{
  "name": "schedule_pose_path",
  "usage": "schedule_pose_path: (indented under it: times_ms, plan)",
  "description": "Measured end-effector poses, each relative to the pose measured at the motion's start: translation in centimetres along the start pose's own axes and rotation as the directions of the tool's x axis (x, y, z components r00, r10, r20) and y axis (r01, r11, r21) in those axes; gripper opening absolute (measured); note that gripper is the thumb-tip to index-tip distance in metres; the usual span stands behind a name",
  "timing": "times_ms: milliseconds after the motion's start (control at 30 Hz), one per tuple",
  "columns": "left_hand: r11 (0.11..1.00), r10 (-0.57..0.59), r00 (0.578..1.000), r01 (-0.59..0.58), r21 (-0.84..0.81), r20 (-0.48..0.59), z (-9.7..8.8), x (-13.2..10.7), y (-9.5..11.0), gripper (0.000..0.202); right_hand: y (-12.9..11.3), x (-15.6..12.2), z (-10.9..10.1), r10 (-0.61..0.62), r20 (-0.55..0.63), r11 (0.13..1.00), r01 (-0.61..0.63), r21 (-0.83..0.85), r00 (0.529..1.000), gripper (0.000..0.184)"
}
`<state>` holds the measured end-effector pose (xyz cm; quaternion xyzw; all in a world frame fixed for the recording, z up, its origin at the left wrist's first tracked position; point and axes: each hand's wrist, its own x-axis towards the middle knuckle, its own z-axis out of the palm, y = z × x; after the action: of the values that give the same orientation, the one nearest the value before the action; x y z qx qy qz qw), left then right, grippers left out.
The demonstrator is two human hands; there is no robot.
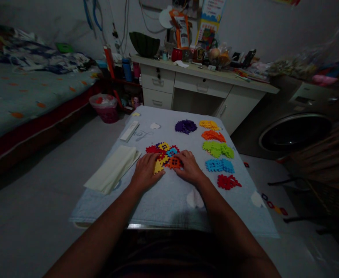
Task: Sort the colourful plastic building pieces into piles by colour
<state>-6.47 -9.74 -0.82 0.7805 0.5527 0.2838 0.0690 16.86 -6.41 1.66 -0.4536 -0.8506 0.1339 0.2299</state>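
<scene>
A cluster of interlocking plastic building tiles in red, yellow, blue, purple and orange lies in the middle of the cloth-covered table. At its left side, my left hand (146,172) has its thumb by the lower edge of a yellow tile (158,166) and its fingers curled over the cluster's edge. My right hand (189,166) grips the orange tile (174,162) with square window-like holes, between thumb and fingers at its right side. A blue tile (172,152) and another yellow tile (164,146) sit just beyond. My fingers hide part of the red tiles (152,149).
To the right lie piles of purple (186,126), yellow (209,124), orange (213,135), green (218,149), blue (220,165) and red tiles (228,182). Left are folded pale cloth (111,170) and a white box (129,131). Behind stands a desk (157,79).
</scene>
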Motion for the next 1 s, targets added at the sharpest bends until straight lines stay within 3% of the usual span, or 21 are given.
schedule_pose_path:
  times_ms: [167,400,533,667,767,833,1000]
  plan:
    - [1.0,0.002,1.0,-0.002,-0.031,-0.008,0.1,0.2,-0.2,0.06,1.3,0.1,0.2,0.037,-0.119,0.999,-0.033,0.031,0.992,0.054]
    - [0.996,-0.003,1.0,0.002,-0.085,-0.005,0.0,0.1,-0.2,0.062,2.6,0.5,0.0,0.09,-0.151,0.996,-0.09,0.012,0.984,0.056]
    - [0.994,-0.012,1.0,0.011,-0.112,-0.007,-0.1,0.0,-0.3,0.066,4.2,1.3,-2.5,0.09,-0.149,0.995,-0.094,-0.022,0.985,0.044]
    - [0.989,-0.046,0.998,0.04,-0.14,-0.041,-0.3,0.2,-0.3,0.069,7.9,2.9,-6.3,0.132,-0.173,0.977,-0.158,-0.147,0.976,0.039]
    - [0.988,-0.06,0.996,0.049,-0.15,-0.07,-0.4,0.4,-0.4,0.071,11.8,4.3,-9.2,0.258,-0.211,0.917,-0.308,-0.252,0.943,0.035]
    - [0.988,-0.058,0.996,0.047,-0.15,-0.074,-0.4,0.4,-0.5,0.071,14.4,5.1,-10.6,0.369,-0.248,0.851,-0.433,-0.297,0.896,0.031]
    - [0.991,-0.061,0.996,0.052,-0.123,-0.065,0.1,0.3,-0.8,0.063,18.4,6.2,-12.4,0.548,-0.293,0.718,-0.62,-0.316,0.784,0.026]
